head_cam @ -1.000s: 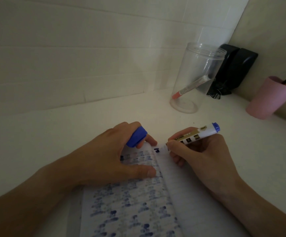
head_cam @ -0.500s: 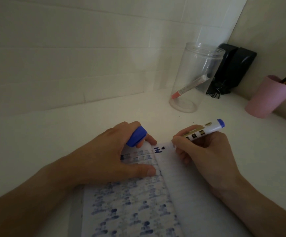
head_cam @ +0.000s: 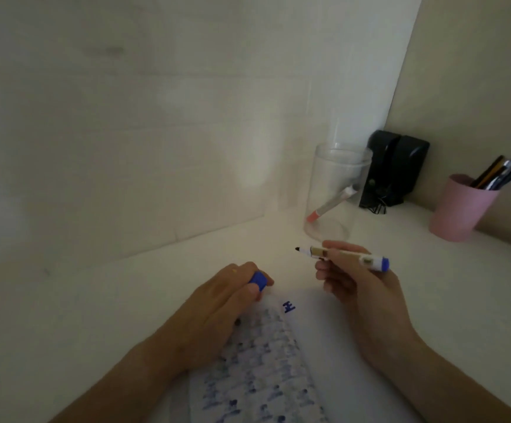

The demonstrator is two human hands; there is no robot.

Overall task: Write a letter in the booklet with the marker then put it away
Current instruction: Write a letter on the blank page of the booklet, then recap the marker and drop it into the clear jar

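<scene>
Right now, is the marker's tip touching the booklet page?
Apart. The head view shows the marker held level in the right hand, its tip pointing left above the table, with a plain gap to the booklet below.

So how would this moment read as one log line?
right hand: holds uncapped blue-ended marker off page | left hand: blue cap | booklet: letter written

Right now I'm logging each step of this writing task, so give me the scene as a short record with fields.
left hand: holds the blue cap, rests on the booklet
right hand: holds the marker above the table, tip bare and pointing left
page: one blue letter near the top
jar: clear, one red-tipped pen leaning inside
pink cup: pens and pencils
step left: cap the marker, put it away
</scene>
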